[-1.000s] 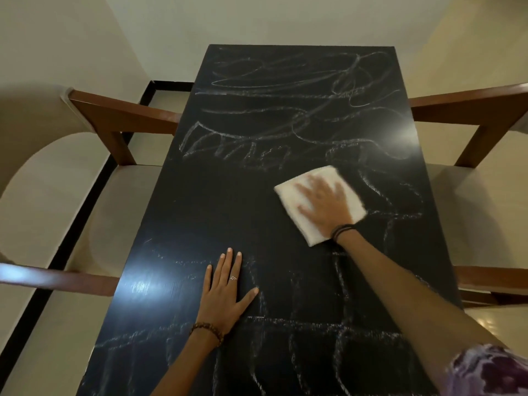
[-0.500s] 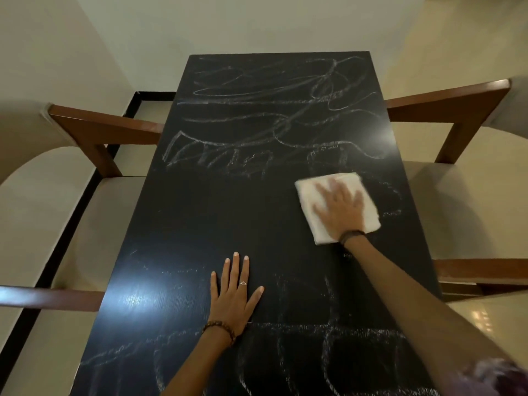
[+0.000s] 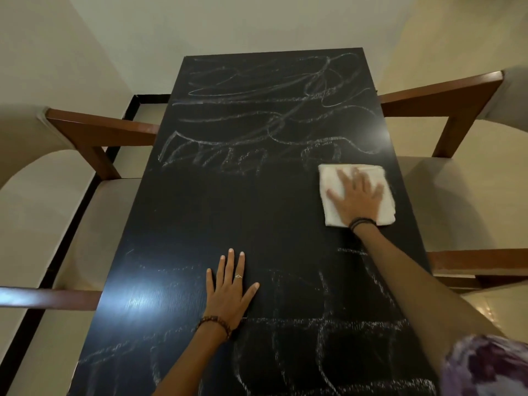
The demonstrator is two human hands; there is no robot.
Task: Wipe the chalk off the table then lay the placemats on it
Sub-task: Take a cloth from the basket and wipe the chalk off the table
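A long black table (image 3: 200, 212) runs away from me, with white chalk scribbles (image 3: 265, 110) over its far half and more chalk lines (image 3: 323, 332) near me. The band across the middle is wiped dark. A folded white cloth (image 3: 331, 181) lies near the table's right edge. My right hand (image 3: 357, 195) presses flat on it with fingers spread. My left hand (image 3: 231, 292) rests flat on the table nearer me, fingers straight. No placemats are in view.
Wooden-armed chairs with cream seats stand on both sides: one at the left (image 3: 94, 135), one at the right (image 3: 445, 98). Another armrest (image 3: 480, 261) pokes in at the right near me. The table's far end meets a pale wall (image 3: 257, 21).
My right hand has slid the cloth to the right across the middle of the table, erasing the chalk there. My left hand has stayed planted.
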